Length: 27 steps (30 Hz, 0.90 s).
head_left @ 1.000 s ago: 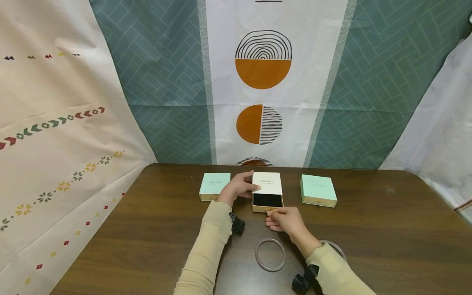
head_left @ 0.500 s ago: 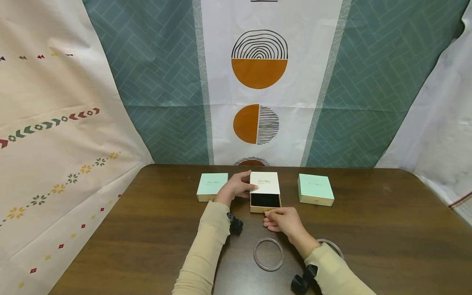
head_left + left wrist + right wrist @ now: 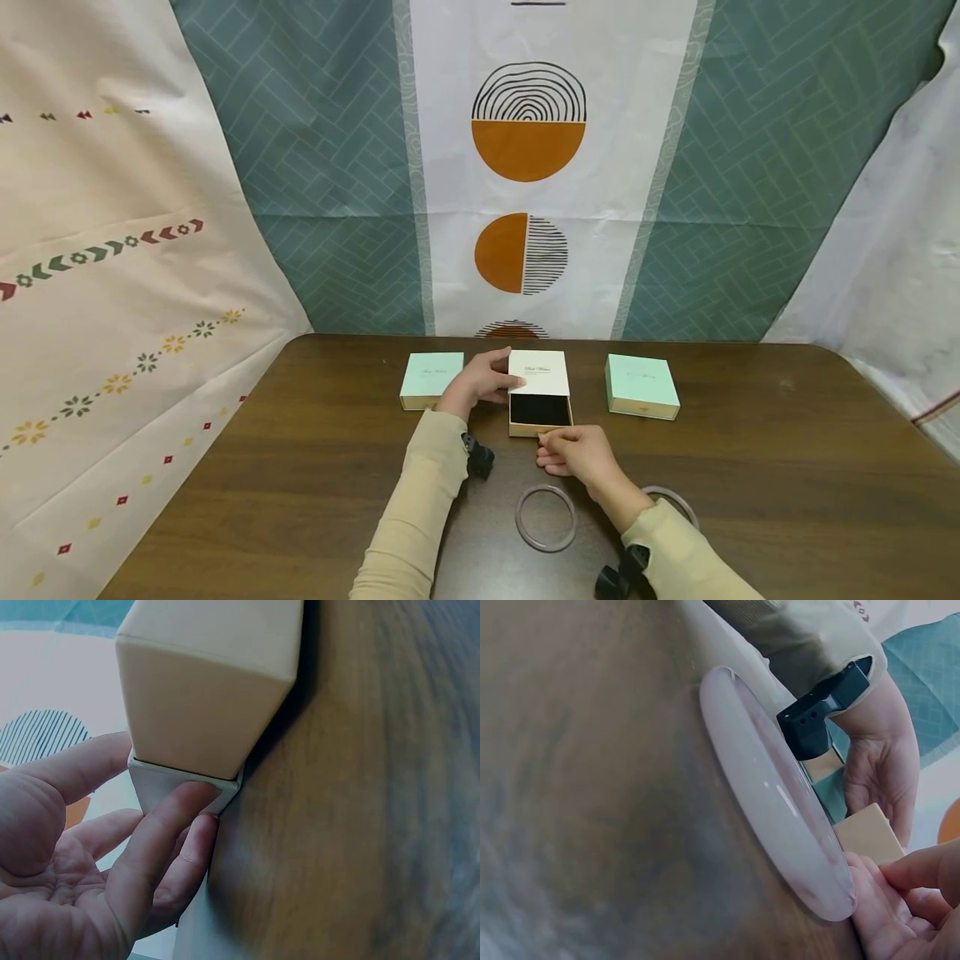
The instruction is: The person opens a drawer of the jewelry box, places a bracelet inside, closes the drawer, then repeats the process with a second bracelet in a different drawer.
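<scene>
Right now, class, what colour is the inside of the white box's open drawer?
Black; the drawer's inside shows best in the head view.

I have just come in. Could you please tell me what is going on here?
A person's left hand holds a white rectangular box, and the right hand pinches the front of its cream drawer. The drawer is partly out, showing a black lining. On the brown wood-grain table, one mint-green rectangular box lies to the left and another mint-green box to the right. A pale, smooth ring lies in front of the drawer; a second pale ring is partly hidden by the cream right sleeve.
</scene>
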Each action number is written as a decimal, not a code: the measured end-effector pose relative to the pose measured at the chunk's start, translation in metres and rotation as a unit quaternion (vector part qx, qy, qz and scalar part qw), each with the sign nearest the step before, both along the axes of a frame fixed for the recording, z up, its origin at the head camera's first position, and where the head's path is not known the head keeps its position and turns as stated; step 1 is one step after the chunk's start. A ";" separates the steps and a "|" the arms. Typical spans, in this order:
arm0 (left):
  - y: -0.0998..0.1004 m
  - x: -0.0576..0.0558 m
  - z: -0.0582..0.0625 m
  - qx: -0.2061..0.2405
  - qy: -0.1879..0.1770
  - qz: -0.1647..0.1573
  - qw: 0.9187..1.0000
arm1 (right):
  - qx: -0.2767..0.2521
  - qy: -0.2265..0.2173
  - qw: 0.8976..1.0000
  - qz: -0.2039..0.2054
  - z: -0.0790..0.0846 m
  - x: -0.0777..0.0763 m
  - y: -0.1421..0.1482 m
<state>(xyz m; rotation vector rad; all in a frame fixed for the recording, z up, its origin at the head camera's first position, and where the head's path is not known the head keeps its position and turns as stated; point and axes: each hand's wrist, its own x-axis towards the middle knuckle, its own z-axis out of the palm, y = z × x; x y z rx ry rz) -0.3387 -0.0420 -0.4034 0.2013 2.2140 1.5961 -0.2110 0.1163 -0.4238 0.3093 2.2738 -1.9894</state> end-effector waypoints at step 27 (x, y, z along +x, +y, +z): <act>-0.001 0.000 0.002 0.000 -0.006 0.001 1.000 | 0.006 0.005 0.999 0.033 0.002 0.010 0.005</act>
